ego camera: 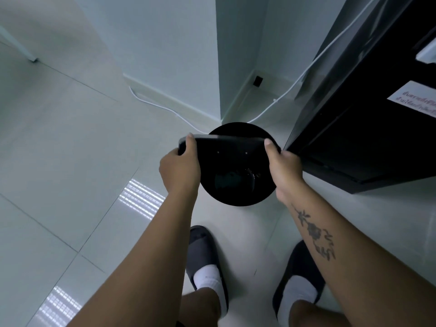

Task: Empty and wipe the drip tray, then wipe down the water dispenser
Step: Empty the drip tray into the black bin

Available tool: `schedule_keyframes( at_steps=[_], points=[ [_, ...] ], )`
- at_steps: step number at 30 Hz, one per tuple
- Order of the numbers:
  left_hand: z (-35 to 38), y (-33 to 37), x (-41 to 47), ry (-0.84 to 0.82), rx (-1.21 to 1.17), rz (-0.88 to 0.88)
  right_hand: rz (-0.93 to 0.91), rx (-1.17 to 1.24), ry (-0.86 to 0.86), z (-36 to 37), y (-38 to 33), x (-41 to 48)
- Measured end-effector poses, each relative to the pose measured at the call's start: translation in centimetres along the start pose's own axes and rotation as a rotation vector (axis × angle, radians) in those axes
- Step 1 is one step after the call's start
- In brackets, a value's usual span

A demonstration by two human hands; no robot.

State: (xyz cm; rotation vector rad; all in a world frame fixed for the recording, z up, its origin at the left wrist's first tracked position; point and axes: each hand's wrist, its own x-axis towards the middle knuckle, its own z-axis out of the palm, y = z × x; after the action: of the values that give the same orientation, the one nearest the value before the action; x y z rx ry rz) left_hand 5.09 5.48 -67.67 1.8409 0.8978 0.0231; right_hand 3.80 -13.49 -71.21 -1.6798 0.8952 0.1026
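I hold a black drip tray (226,147) tilted on its edge over a round black bin (238,182) that stands on the floor. My left hand (180,171) grips the tray's left end and my right hand (284,168) grips its right end. The tray's underside faces me, with two small dots on it. Inside the bin, something dark glints near the bottom. The black water dispenser (368,114) stands at the right, with a white label (417,100) on its front.
A white cable (165,107) runs along the baseboard and up behind the dispenser. A wall corner (219,67) rises just behind the bin. My feet in dark slippers (203,253) stand on the pale tiled floor. A white furniture leg (30,56) shows at far left.
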Motion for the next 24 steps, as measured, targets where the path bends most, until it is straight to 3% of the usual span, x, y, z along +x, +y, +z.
schedule_keyframes(
  at_steps=[14, 24],
  points=[
    [-0.24, -0.27, -0.54, -0.048, -0.016, -0.101, 0.006, -0.049, 0.006, -0.19, 0.45, -0.39],
    [-0.11, 0.71, -0.68, -0.016, 0.003, 0.019, 0.017, 0.009, -0.022, -0.43, 0.11, 0.54]
  ],
)
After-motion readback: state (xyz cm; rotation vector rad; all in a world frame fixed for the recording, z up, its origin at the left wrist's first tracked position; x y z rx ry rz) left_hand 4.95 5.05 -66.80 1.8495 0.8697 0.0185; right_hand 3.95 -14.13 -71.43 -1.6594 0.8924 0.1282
